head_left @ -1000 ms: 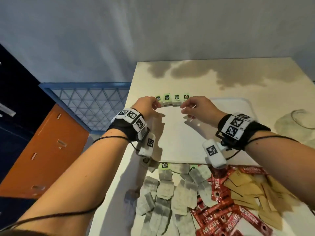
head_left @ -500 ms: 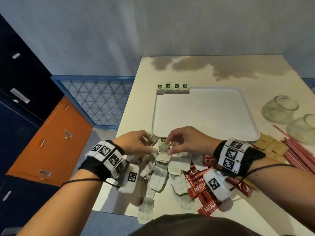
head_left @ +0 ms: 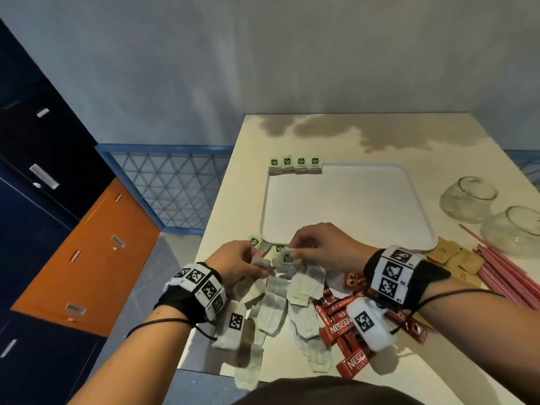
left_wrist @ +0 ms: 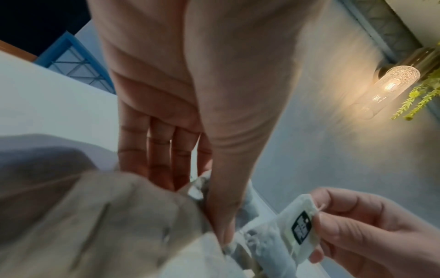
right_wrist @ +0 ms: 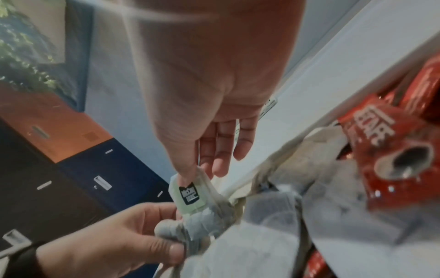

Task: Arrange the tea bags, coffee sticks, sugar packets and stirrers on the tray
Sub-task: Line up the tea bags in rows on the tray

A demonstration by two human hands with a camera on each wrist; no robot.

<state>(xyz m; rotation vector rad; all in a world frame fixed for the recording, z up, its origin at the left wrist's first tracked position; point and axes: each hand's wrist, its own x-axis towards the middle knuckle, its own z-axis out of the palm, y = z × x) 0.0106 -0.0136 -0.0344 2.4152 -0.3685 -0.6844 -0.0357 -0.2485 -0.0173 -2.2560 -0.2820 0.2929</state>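
Just before the tray's (head_left: 347, 247) near edge, left hand (head_left: 236, 263) pinches a tea bag (head_left: 261, 263) while right hand (head_left: 318, 248) pinches its tag (head_left: 287, 257).

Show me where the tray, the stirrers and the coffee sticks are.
tray (head_left: 344, 206), head view, bare middle of its white surface.
stirrers (head_left: 502, 276), head view, middle of the pink bundle at the right.
coffee sticks (head_left: 339, 330), head view, printed face of one red stick in the pile.

Two glass bowls (head_left: 467, 198), orange cabinet (head_left: 87, 258)

tray (head_left: 350, 206) bare | glasses (head_left: 467, 198) right | tea bags (head_left: 296, 165) far rim
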